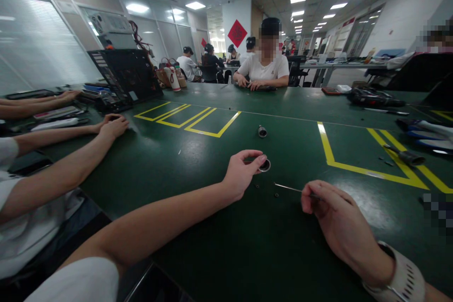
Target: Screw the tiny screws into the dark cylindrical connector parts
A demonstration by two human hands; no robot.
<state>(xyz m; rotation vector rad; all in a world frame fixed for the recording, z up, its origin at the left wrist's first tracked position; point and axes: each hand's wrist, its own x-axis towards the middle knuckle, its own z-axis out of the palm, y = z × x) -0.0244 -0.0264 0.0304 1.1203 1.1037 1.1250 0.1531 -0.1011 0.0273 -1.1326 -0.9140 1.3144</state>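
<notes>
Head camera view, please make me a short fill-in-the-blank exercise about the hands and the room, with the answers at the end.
1. The left hand holds a hollow metal part, while the ____ hand holds a thin metal tool.
2. The strips of tape on the green tabletop are ____ in colour.
3. The diamond-shaped decoration on the white pillar is ____ in colour.

Missing words: right; yellow; red.
</notes>
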